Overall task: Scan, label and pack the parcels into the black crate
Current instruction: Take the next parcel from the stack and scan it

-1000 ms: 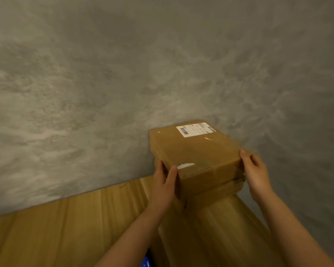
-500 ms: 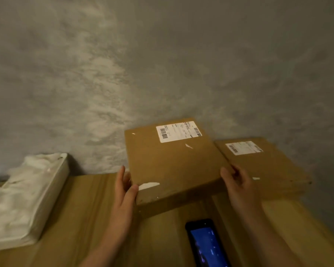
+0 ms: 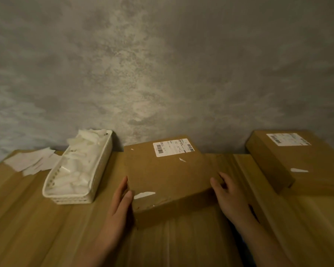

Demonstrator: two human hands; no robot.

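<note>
Parcel [image 3: 168, 178] lies flat on the table [image 3: 37, 218] just right of the white basket [image 3: 77, 197], shipping label up; I see a second parcel [image 3: 297, 160] well to its right and no black crate in view, so I judge scanning, labelling and packing all still ahead. My left hand [image 3: 120, 205] presses straight fingers against the parcel's left edge and my right hand [image 3: 229, 195] touches its right edge, fingers loosely bent, neither one curled round it.

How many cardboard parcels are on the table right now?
2: one parcel in the middle between both hands, another parcel at the right by the wall. More may lie out of view.
</note>
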